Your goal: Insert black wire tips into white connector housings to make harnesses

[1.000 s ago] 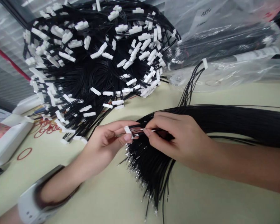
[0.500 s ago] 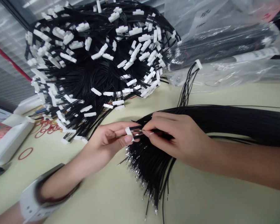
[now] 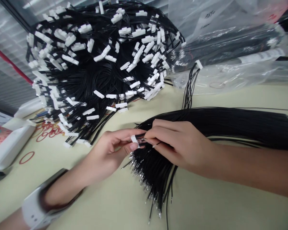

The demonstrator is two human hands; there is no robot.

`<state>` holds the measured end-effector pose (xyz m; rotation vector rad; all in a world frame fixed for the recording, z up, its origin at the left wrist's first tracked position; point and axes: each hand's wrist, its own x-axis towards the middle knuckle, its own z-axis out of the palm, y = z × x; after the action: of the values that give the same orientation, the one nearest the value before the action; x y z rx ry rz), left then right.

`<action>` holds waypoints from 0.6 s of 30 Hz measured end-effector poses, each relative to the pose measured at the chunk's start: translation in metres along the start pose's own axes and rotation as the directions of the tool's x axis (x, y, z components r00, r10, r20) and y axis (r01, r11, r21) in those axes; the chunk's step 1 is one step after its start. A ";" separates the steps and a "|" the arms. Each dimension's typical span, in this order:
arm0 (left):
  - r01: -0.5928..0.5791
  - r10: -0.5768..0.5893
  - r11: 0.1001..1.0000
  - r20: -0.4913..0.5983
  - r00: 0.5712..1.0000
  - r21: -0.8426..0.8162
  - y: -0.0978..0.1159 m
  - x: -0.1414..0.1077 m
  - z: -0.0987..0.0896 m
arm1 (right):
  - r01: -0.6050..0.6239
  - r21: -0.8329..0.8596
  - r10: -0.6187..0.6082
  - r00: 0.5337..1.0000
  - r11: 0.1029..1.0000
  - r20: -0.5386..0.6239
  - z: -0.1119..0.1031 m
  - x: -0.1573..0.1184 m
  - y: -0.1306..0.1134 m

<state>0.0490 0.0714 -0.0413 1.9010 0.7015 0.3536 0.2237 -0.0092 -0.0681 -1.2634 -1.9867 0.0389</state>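
My left hand [image 3: 112, 148] pinches a small white connector housing [image 3: 134, 141] between thumb and fingers. Black wires run from the housing toward my right hand [image 3: 180, 143]. The right fingertips are closed on a thin black wire whose metal terminal [image 3: 142, 139] points at the housing; whether its tip is inside I cannot tell. Both hands rest just above a thick bundle of loose black wires [image 3: 240, 126], with bare metal terminals [image 3: 140, 175] fanned out at its near left end. Behind it, a wired white connector [image 3: 199, 65] stands up on several black wires.
A large heap of black wire harnesses [image 3: 98, 73] with white connectors fills the back left. Clear plastic bags [image 3: 230, 75] lie at the back right. Red rubber bands [image 3: 49, 131] and a white box [image 3: 12, 147] are on the left of the pale table [image 3: 218, 204].
The white housing and my left hand have shifted slightly right and down. My right hand has moved a little left, its fingertips closer to the housing.
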 end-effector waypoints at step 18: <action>0.103 -0.094 0.940 0.042 0.995 -0.325 0.005 0.009 -0.005 | -0.018 0.104 0.033 0.989 0.994 -0.142 0.002 0.001 0.002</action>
<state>0.0546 0.0787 -0.0358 1.5474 0.6724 0.3571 0.2237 -0.0065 -0.0695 -1.1917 -1.8222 0.0602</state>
